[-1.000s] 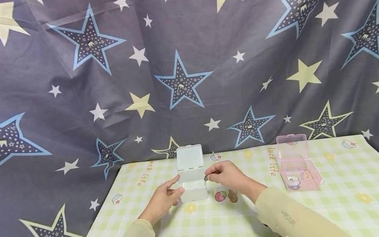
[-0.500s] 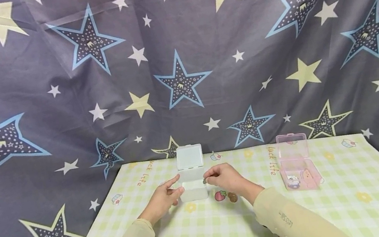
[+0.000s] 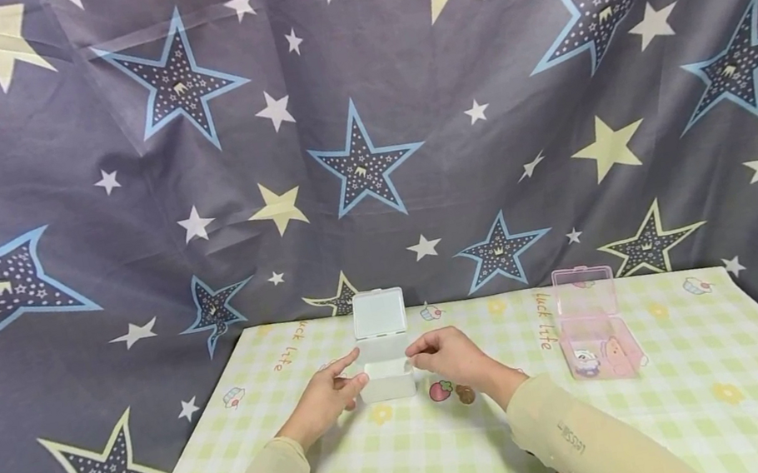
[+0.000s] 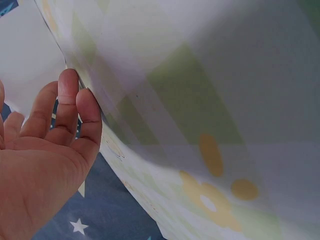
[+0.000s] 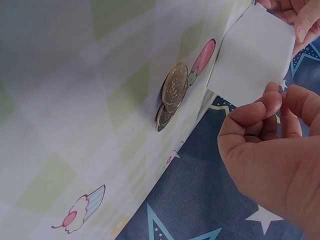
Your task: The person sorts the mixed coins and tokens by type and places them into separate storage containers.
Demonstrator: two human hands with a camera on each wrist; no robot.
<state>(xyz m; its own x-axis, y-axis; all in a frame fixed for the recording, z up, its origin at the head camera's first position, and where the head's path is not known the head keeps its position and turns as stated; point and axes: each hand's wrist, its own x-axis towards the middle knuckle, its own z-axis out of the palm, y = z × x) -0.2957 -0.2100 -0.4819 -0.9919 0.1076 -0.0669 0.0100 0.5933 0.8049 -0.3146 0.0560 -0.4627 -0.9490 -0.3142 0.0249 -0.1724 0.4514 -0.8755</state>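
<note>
Head view: tablecloth (image 3: 607, 408) reads "luck lite".

Pinch of right fingers (image 3: 416, 348) unclear

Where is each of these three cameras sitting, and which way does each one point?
Head: worn on the head, looking forward and down at the table; both sleeved arms, left hand and right hand flank the white box.
Left wrist: at the left wrist, facing the tablecloth; palm and fingers show.
Right wrist: at the right wrist, facing the coins; curled fingers show.
Shared: head and right wrist both show the white box and coins.
</note>
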